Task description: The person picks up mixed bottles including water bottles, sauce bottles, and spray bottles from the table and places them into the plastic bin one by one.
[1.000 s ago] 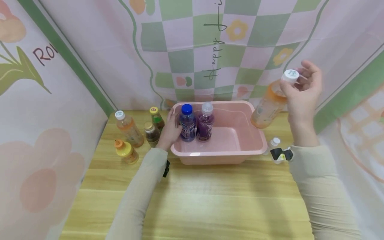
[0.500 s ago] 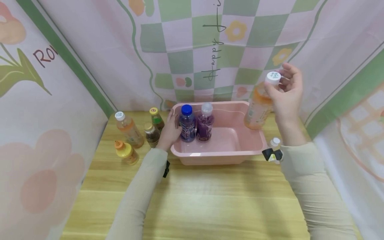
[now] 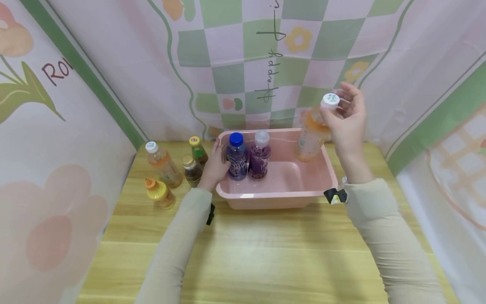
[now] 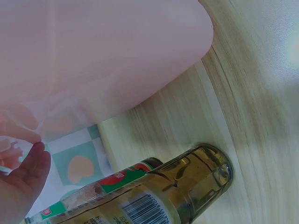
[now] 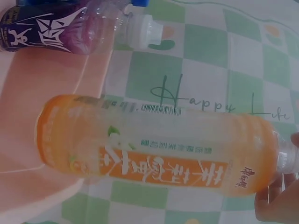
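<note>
In the head view my right hand pinches the white-capped neck of an orange-labelled tea bottle. The bottle hangs tilted over the right end of a pink plastic basin; in the right wrist view its orange label shows. My left hand grips the basin's left rim, its thumb close to a blue-capped drink bottle. Beside that one, a purple drink bottle also stands in the basin.
Left of the basin stand a brown glass bottle, a green-labelled bottle, another orange tea bottle and a yellow squeeze bottle. A small white-capped bottle is mostly hidden by the right wrist. A patterned curtain hangs behind.
My right hand has carried the orange tea bottle leftward, from beyond the basin's right edge to above its right end. My left hand and the other bottles have stayed put.
</note>
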The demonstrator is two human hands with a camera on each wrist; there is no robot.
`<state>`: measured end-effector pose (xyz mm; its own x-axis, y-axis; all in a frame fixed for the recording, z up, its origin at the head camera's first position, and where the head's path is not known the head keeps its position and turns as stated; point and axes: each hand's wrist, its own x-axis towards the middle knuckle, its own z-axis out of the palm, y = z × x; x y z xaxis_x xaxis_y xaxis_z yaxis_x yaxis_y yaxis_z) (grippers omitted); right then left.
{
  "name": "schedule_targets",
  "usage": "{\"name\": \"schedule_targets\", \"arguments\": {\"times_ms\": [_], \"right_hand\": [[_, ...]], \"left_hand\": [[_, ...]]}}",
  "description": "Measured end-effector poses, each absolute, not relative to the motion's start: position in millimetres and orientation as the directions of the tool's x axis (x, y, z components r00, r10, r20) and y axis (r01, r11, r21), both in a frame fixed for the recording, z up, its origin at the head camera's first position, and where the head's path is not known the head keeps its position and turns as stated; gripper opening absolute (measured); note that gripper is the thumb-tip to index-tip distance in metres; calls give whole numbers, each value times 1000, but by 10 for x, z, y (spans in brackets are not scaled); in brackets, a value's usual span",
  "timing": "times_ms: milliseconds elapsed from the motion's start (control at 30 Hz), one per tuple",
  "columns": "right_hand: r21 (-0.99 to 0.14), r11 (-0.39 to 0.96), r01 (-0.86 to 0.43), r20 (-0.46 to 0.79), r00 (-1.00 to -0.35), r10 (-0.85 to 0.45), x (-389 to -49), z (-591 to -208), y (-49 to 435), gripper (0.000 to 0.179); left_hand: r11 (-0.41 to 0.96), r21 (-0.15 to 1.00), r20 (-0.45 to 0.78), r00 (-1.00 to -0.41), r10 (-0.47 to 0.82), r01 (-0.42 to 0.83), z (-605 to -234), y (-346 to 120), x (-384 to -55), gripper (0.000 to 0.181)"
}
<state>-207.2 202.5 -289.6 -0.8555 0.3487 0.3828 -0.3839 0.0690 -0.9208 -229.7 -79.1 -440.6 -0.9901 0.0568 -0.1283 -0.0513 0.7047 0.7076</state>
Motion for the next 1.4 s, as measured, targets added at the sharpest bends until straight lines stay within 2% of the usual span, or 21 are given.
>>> {"name": "schedule_targets", "arguments": {"times_ms": [600,1200,1400], "right_hand": [[-932,318,-171,242,-950,199,-2264,-3334,1813,65],[-933,358,-30,88,-985,148,-2412,-3647,1702,67],[-921,390,-13,84,-982,167,-2420,-3744,1661,66]], "left_hand": [[688,724,-122,-991,53,-53,-4417,-783,-2300,73],[681,731,-108,-993,53,-43,-4430,-788,-2305,73],[667,744,-107,-993,55,-44,-4428,-788,-2306,72]]}}
